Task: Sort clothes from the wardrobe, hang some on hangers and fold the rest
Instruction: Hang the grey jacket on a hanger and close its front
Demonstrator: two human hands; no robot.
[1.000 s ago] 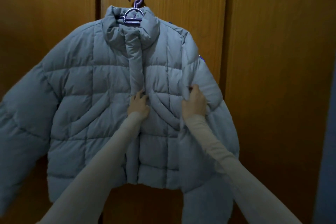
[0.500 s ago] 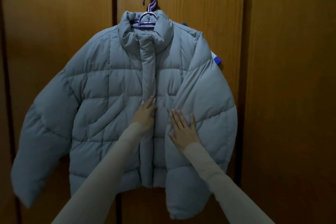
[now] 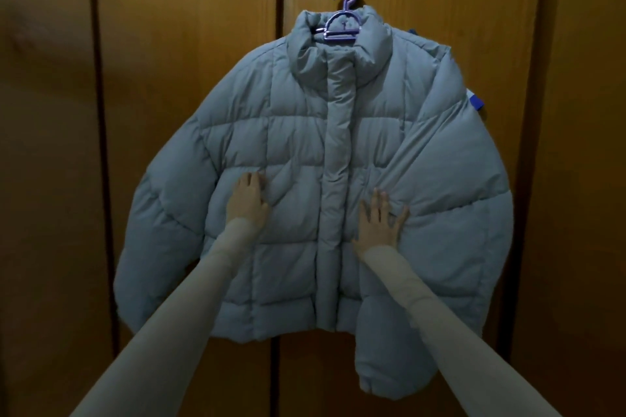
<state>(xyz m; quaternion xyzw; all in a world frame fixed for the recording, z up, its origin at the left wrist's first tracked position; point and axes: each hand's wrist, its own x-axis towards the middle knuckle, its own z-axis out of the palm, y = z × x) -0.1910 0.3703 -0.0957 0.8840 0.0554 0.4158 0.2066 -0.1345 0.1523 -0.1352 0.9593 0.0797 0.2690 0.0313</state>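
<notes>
Hands flat, we press our left hand (image 3: 249, 198) and right hand (image 3: 379, 222) on the puffer jacket (image 3: 338, 159), its purple hanger (image 3: 342, 27) above them.

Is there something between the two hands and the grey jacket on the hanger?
Nothing visible. The left hand and the right hand both lie flat on the front of the jacket, one either side of its closed front strip.
</notes>
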